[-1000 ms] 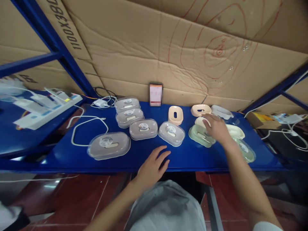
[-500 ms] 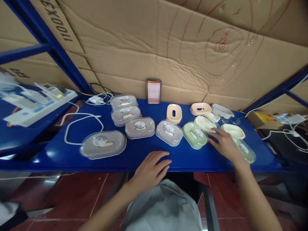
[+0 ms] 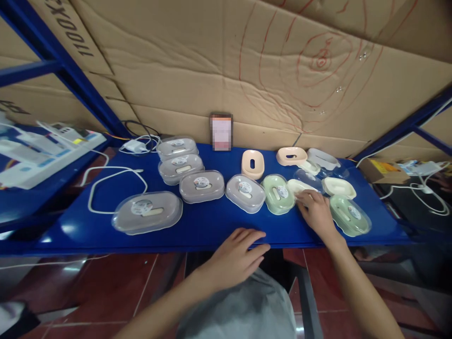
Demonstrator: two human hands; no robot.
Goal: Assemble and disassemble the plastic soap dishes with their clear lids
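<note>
On the blue shelf (image 3: pixel 212 226), right hand (image 3: pixel 315 213) lies palm down, fingers loosely spread, gripping nothing, fingertips touching a cream soap-dish tray (image 3: pixel 298 186) just right of the green soap box (image 3: pixel 279 193). Green box sits closed under a clear lid with a round sticker, mid-right of the shelf, touching or nearly touching the grey box (image 3: pixel 245 193) on its left. Second green box (image 3: pixel 349 214) lies just right of the hand, near the front edge. Left hand (image 3: pixel 237 256) rests flat at the shelf's front lip, fingers slightly spread, empty.

Further left, a diagonal run of grey lidded boxes: one (image 3: pixel 202 186) beside the centre, two (image 3: pixel 180 168) stacked toward the back, a larger one (image 3: pixel 147 212) near the front left. Behind: peach tray (image 3: pixel 252 164) tilted up, another peach tray (image 3: pixel 292 156), loose clear lids (image 3: pixel 323 159), cream tray (image 3: pixel 338 187). White cable (image 3: pixel 113 176) loops across the left part; charger (image 3: pixel 133 146) at the back corner. Phone (image 3: pixel 221 132) leans upright against creased cardboard wall (image 3: pixel 247 70) scribbled with red rings. Blue steel frame posts (image 3: pixel 67 70) on either side; red tiled floor (image 3: pixel 106 287) below.
</note>
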